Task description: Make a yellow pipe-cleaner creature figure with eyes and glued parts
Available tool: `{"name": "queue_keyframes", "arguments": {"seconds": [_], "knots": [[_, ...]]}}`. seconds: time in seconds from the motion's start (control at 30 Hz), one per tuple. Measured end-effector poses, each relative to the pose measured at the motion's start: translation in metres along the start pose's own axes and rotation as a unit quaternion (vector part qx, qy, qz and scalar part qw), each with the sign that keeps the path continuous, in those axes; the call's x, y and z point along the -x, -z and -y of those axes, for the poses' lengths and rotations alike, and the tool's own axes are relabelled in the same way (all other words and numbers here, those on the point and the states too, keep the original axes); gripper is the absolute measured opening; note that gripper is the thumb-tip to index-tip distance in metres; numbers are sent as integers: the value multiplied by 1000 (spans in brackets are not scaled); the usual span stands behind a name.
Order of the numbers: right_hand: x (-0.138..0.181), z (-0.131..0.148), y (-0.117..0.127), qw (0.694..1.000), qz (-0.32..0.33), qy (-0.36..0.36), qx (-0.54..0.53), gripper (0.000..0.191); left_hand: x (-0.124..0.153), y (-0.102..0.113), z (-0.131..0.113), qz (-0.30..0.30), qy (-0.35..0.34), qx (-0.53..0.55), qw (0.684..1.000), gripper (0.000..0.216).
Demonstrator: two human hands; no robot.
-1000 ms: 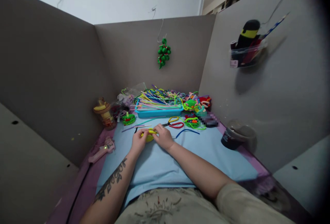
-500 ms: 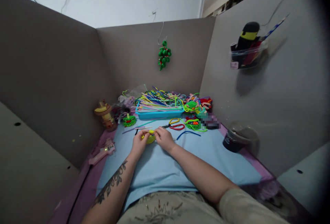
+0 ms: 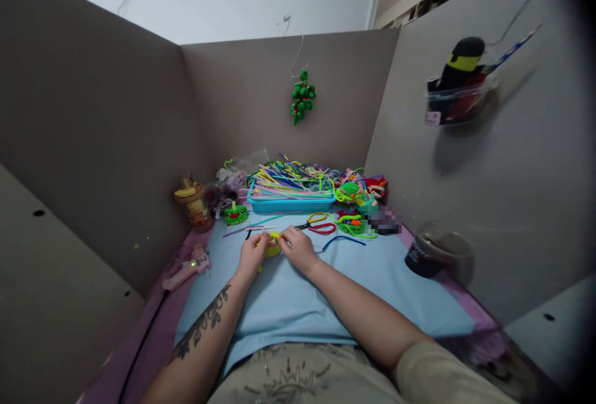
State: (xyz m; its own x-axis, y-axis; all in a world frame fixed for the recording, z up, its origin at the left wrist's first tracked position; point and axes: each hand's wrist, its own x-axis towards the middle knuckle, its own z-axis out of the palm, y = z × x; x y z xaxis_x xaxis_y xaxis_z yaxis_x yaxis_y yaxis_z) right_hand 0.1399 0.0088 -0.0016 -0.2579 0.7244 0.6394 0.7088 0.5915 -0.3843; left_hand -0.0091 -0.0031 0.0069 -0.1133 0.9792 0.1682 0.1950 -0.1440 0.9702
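A small yellow fuzzy piece (image 3: 272, 247), which looks like pipe-cleaner work, is held between my two hands over the blue cloth. My left hand (image 3: 254, 254) pinches its left side with closed fingers. On its other side, my right hand (image 3: 297, 247) grips the top right of it, fingertips near the left ones. Part of the piece is hidden behind the fingers. Just beyond my right hand lie scissors (image 3: 322, 228) with one red and one yellow handle loop. A blue pipe cleaner (image 3: 343, 237) rests to the right of that hand.
A blue tray (image 3: 291, 206) heaped with pipe cleaners stands at the back. Green fuzzy figures (image 3: 236, 214) sit left and right of it. A pink glue gun (image 3: 187, 270) with a lit spot lies left, near a cup (image 3: 196, 208). A dark tub (image 3: 424, 254) stands right.
The view has shifted slightly, so the surroundings appear a little further right. Both hands keep their hold on the yellow piece, with only slight finger movement. A bit of yellow now shows below my left hand.
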Motion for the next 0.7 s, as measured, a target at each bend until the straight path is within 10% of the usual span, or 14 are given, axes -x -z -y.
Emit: {"name": "queue_keyframes", "arguments": {"seconds": [0.7], "knots": [[2, 3, 2, 999, -2, 12, -48, 22, 7, 7, -16, -67, -86, -6, 994, 29]]}}
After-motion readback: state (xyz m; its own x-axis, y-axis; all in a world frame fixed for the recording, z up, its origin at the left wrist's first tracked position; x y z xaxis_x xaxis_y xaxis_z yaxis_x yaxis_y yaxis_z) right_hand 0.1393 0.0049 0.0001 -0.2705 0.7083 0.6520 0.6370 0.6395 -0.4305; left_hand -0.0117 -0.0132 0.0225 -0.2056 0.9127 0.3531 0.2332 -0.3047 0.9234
